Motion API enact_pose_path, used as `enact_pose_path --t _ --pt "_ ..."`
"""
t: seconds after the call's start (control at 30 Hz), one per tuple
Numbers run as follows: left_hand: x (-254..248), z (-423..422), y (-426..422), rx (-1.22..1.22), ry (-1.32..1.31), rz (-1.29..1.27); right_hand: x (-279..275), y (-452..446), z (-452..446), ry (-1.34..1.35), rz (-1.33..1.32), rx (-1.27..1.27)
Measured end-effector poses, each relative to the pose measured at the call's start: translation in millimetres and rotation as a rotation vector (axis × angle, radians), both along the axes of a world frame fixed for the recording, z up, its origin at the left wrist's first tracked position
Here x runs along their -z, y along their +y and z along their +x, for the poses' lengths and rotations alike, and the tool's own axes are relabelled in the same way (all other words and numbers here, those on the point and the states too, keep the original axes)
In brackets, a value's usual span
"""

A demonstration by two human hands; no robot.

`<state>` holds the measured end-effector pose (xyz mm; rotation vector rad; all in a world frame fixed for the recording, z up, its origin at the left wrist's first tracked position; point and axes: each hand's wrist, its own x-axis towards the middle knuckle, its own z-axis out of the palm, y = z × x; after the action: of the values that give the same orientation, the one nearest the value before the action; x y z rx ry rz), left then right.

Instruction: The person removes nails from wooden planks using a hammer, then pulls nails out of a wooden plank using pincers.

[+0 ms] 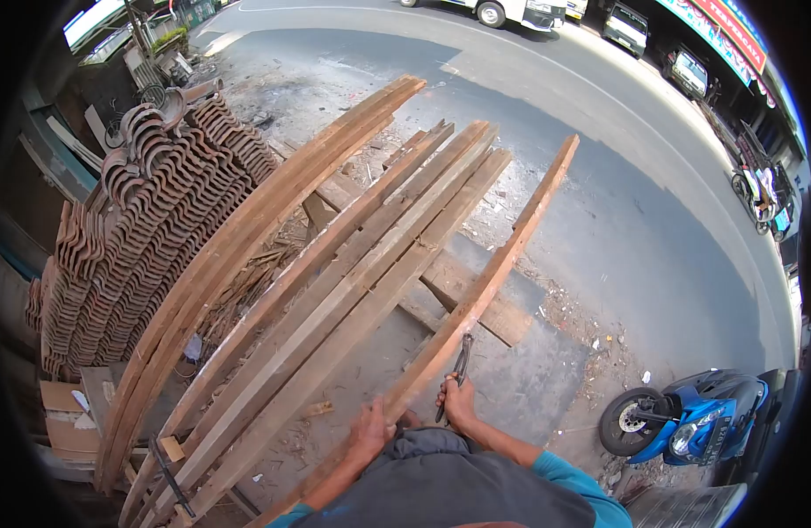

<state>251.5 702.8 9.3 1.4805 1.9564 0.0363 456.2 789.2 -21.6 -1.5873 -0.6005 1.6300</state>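
A long reddish wooden beam (486,286) runs from my body outward toward the road, lying across a wooden crosspiece (498,319). My left hand (370,433) is closed around the near part of this beam. In my right hand (459,400) are dark metal pincers (464,352), the fingers wrapped round the handles. The pincers' head points away from me and is at the right side of the beam; I cannot tell whether the jaws grip anything. To the left, several greyish-brown beams (370,273) lie side by side, roughly parallel to mine.
Further left are more long beams (247,224) and a tall stack of clay roof tiles (150,229). A blue motorcycle (700,418) is parked at the right. Wood scraps and debris (590,343) litter the ground. Beyond lies the road (634,220), with vehicles at its far side.
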Motion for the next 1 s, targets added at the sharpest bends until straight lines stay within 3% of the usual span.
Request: enact_pose_path --t 0.07,0.2,0.27,0.3,0.47,0.6,0.77,1.0 --pt "-14 -3 3 -0.032 -0.053 -0.021 15 -2 1 0.062 0.064 0.058" --pt "-17 -9 2 -0.034 -0.139 -0.01 -6 -1 -17 0.022 0.072 0.047" --pt "-12 -11 6 -0.043 -0.148 -0.059 -28 2 -37 -0.265 0.167 -0.091" --pt "-13 -13 9 -0.048 -0.153 -0.109 -29 6 -38 -0.267 0.164 -0.096" --pt "-50 -23 35 -0.098 -0.256 -0.181 -2 0 -21 -0.109 0.198 -0.11" --pt "-34 -39 9 -0.071 -0.318 -0.084 -51 8 22 0.039 0.012 -0.19" --pt "-15 -61 -25 -0.065 -0.195 -0.018 -55 25 78 0.028 -0.085 -0.357" --pt "-25 -41 -28 -0.076 -0.072 0.042 -76 52 94 0.006 -0.101 -0.605"
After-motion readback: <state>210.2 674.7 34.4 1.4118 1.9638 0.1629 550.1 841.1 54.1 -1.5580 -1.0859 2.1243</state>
